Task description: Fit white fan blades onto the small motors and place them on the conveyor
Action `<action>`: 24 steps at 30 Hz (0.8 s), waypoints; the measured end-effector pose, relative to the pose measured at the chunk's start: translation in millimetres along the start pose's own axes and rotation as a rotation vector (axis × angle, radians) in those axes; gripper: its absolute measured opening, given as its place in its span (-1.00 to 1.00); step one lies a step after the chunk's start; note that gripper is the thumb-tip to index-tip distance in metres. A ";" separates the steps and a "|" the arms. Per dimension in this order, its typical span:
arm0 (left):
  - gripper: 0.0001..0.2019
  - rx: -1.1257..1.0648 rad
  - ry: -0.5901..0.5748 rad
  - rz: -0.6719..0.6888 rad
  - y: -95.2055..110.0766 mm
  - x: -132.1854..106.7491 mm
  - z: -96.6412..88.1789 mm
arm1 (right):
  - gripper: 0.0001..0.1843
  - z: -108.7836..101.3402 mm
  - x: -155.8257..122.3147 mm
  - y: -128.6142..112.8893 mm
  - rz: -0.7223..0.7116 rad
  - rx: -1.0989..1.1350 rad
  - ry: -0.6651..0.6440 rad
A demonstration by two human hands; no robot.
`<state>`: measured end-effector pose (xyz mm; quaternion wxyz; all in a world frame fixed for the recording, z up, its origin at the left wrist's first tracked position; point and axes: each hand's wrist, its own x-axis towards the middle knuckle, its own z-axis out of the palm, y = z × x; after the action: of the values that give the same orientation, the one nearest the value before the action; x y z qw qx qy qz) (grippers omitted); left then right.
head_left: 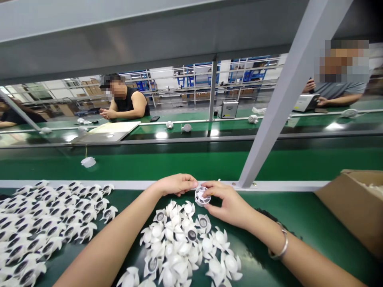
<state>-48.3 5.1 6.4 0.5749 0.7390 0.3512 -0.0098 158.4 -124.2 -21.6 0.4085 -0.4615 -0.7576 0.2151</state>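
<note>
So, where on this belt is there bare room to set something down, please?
The belt is bare between the middle fan pile and the box, and narrowly between that pile and the left pile; both piles are crowded.

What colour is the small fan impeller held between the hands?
White, best seen in the head view: the fan impeller is plain white plastic.

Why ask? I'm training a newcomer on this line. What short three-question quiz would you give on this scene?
1. Which wrist wears the metal bangle: that of the left hand or the right hand?
2. True or false: the white plastic impeller at the hands lies inside the cardboard box.
3. Fill the gap: the belt under the hands is ___.

Key: 1. right; 2. false; 3. green.
</note>
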 end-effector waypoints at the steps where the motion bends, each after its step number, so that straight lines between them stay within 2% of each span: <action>1: -0.32 0.027 0.012 -0.006 1.4 0.1 2.6 | -0.79 1.4 -0.9 0.2 -0.022 -0.036 -0.020; 6: -0.30 0.083 0.016 -0.027 5.1 2.7 7.4 | -0.81 4.6 2.2 -2.2 -0.018 -0.145 -0.073; 10: -0.30 0.099 0.029 -0.056 3.6 5.3 5.7 | -0.82 0.8 8.4 -4.9 0.036 -0.118 -0.127; 16: -0.41 0.147 0.048 -0.002 10.0 3.7 11.7 | -0.72 -8.7 5.4 5.6 0.106 -0.133 -0.146; 24: -0.30 0.195 -0.018 -0.100 13.8 8.0 6.6 | -0.72 -6.8 13.4 5.3 0.188 -0.187 -0.194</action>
<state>-32.3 2.3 12.4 0.5021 0.7728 0.3800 -0.0792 163.5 -110.2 -15.7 0.2666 -0.5433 -0.7637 0.2246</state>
